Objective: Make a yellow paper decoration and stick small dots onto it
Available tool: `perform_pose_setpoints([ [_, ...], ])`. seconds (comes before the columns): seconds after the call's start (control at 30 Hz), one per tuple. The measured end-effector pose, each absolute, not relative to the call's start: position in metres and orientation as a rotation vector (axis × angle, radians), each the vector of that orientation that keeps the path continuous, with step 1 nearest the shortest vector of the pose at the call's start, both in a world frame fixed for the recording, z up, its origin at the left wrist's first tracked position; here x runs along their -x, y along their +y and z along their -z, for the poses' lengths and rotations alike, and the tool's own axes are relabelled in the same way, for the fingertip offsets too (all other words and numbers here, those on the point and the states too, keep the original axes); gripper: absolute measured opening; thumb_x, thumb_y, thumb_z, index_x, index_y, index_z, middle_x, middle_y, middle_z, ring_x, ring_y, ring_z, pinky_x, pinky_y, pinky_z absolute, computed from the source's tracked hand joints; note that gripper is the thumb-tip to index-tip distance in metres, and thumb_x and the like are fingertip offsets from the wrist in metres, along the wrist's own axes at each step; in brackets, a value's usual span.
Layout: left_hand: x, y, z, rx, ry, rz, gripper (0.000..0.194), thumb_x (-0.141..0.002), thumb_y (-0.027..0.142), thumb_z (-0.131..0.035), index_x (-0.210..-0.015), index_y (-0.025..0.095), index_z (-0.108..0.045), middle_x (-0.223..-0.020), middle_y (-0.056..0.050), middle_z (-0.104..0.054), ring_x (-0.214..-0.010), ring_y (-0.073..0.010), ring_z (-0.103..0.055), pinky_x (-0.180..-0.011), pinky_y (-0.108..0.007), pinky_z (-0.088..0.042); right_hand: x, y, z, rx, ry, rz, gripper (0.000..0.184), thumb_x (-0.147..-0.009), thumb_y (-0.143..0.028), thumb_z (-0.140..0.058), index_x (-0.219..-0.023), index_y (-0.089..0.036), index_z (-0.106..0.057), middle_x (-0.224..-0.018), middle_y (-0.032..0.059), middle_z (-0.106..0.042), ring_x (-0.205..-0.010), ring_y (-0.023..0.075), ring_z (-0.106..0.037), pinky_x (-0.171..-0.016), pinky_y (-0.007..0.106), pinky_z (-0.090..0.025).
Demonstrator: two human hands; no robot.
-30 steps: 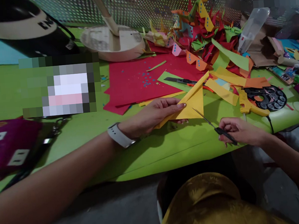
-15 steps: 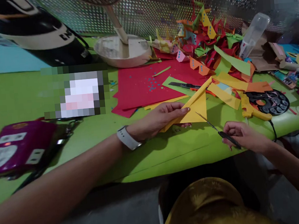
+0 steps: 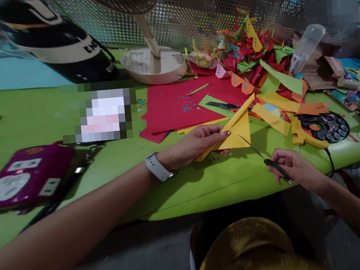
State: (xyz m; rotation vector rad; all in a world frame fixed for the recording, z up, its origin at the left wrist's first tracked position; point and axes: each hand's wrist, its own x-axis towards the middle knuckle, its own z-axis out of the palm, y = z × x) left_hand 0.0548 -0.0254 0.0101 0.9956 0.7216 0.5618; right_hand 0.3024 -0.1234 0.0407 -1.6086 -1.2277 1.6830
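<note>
My left hand (image 3: 193, 144) pinches a folded yellow paper triangle (image 3: 237, 123) just above the green table (image 3: 40, 122). A white watch (image 3: 156, 167) sits on that wrist. My right hand (image 3: 291, 167) is closed round the black handles of small scissors (image 3: 260, 156). The thin blades point up and left, their tip close to the triangle's lower right edge.
Red paper sheets (image 3: 177, 105) lie behind the triangle, with a craft knife (image 3: 221, 105) on a green scrap. A heap of coloured paper shapes (image 3: 248, 53) fills the back right. A yellow glue gun (image 3: 304, 134), a fan base (image 3: 155, 63), a purple power strip (image 3: 23, 180) and a helmet (image 3: 54, 36) stand around.
The view has tilted up slightly, so everything sits lower in frame. Both hands keep their grips and their spacing looks the same.
</note>
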Motion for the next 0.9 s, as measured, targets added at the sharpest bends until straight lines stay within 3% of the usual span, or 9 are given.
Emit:
perform_pose_setpoints([
  [0.37, -0.055, -0.025, -0.012, -1.021, 0.725, -0.554, 0.014, -0.080, 0.028, -0.075, -0.084, 0.015, -0.070, -0.079, 0.001, -0.066, -0.065, -0.0067, -0.063, -0.065, -0.016, -0.059, -0.302, -0.126, -0.039, 1.620, -1.230, -1.669, 0.050, -0.055, -0.053, -0.084, -0.066, -0.021, -0.048, -0.052, -0.0081, -0.050, -0.046, 0.0058, -0.042, -0.041, 0.020, -0.031],
  [0.57, -0.056, -0.027, -0.014, -1.048, 0.756, -0.554, 0.013, -0.082, 0.026, -0.072, -0.077, 0.015, -0.068, -0.068, 0.003, -0.060, -0.058, -0.0061, -0.058, -0.069, -0.022, -0.062, -0.298, -0.123, -0.043, 1.637, -1.264, -1.687, 0.054, -0.053, -0.058, -0.084, -0.067, -0.021, -0.048, -0.053, -0.0078, -0.052, -0.047, 0.0055, -0.042, -0.042, 0.019, -0.031],
  [0.67, -0.056, -0.028, -0.017, -1.038, 0.744, -0.553, 0.009, -0.084, 0.023, -0.069, -0.079, 0.015, -0.069, -0.072, 0.002, -0.063, -0.061, -0.0067, -0.060, -0.070, -0.022, -0.061, -0.296, -0.122, -0.044, 1.610, -1.282, -1.675, 0.055, -0.055, -0.062, -0.082, -0.066, -0.021, -0.047, -0.053, -0.0078, -0.052, -0.046, 0.0051, -0.041, -0.042, 0.019, -0.031],
  [0.9, -0.055, -0.027, -0.017, -1.034, 0.704, -0.571, 0.011, -0.084, 0.022, -0.069, -0.076, 0.015, -0.068, -0.073, 0.003, -0.063, -0.062, -0.0064, -0.058, -0.071, -0.023, -0.060, -0.300, -0.123, -0.031, 1.560, -1.274, -1.622, 0.052, -0.055, -0.056, -0.085, -0.067, -0.021, -0.048, -0.055, -0.0076, -0.052, -0.049, 0.0058, -0.045, -0.048, 0.020, -0.041],
])
